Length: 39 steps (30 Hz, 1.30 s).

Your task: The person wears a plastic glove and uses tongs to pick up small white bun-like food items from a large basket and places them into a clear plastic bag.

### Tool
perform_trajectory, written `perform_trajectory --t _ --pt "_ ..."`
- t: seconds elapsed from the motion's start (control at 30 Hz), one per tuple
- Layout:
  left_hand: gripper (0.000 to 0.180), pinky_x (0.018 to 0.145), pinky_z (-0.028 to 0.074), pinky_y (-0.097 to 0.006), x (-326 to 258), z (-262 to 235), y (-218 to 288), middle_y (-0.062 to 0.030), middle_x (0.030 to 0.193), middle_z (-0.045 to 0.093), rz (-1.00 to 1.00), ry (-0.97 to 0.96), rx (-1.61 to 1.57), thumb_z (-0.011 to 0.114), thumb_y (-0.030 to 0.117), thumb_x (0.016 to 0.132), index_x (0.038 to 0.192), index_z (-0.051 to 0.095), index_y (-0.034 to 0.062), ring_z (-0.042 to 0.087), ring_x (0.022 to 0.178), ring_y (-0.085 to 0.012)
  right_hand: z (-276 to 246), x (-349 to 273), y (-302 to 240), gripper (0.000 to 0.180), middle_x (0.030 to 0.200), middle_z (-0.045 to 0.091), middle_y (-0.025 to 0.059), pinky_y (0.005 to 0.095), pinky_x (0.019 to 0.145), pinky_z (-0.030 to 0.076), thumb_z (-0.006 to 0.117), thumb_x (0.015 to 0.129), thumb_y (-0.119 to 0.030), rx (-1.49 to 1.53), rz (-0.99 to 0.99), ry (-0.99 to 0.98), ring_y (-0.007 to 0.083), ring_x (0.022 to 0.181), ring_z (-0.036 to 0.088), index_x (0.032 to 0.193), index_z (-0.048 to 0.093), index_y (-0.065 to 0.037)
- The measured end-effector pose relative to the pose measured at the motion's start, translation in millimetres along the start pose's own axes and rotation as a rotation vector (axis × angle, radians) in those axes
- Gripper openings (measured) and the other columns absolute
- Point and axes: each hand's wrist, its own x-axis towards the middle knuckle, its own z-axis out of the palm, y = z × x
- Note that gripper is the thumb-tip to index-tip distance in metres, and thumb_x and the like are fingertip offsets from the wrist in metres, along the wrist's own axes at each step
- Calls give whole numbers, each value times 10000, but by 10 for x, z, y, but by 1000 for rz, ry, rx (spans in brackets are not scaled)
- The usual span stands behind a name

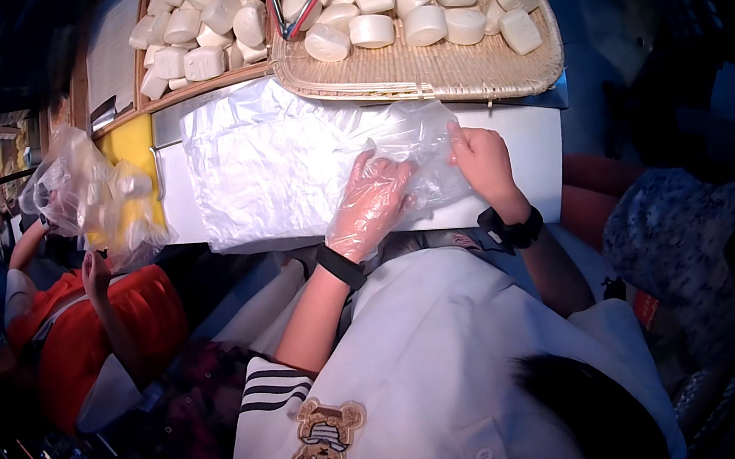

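Clear bag point(408, 150) between two hands point(370, 205)

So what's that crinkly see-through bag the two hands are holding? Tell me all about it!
The clear plastic bag is thin, shiny and crumpled. It lies on a stack of flat plastic bags on the white counter, just below the woven tray of white buns. The left hand, in a see-through glove, presses on it; the bare right hand pinches its right edge.
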Motion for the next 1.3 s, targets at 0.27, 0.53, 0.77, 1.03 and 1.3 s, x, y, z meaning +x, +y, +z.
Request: perform_trajectory --t 0.27,0.53,0.77,1.03,1.3 --pt "245 881 440 -406 49 -1 -75 -112 919 548 19 71 -69 661 5 685 912 581 50 547 926 -313 -36 -183 229 642 1308 476 150 431 1011 372 656 729 18 -406 -488 484 320 1131 532 1330 470 -104" --pt "464 930 381 -424 139 -159 152 -166 1070 466 -195 692 -172 727 74 758 1167 510 58 460 1037 -347 161 -106 69 104 700 646 102 306 635 515 628 857 -64 533 -223 -94 190 653 650 897 540 -27" --pt "253 893 443 -398 -1 144 26 -144 1049 566 39 -44 3 566 79 863 1114 573 48 562 977 -320 -296 -190 78 138 958 645 185 383 766 540 389 979 -75 1274 190 149 271 800 655 1060 483 -14" --pt "293 985 413 -398 237 -432 -622 -135 1152 592 136 -628 -120 604 121 798 1085 652 82 537 1111 -323 -644 -344 1012 311 1045 603 59 266 899 440 494 869 14 986 -1 218 136 955 580 1175 543 -11" --pt "643 940 442 -465 2772 -31 -806 -184 1287 535 123 -64 188 718 352 757 1262 470 41 527 1181 -366 -524 -594 640 260 1018 616 80 289 903 444 511 913 -35 1148 51 202 153 938 593 1162 547 31"
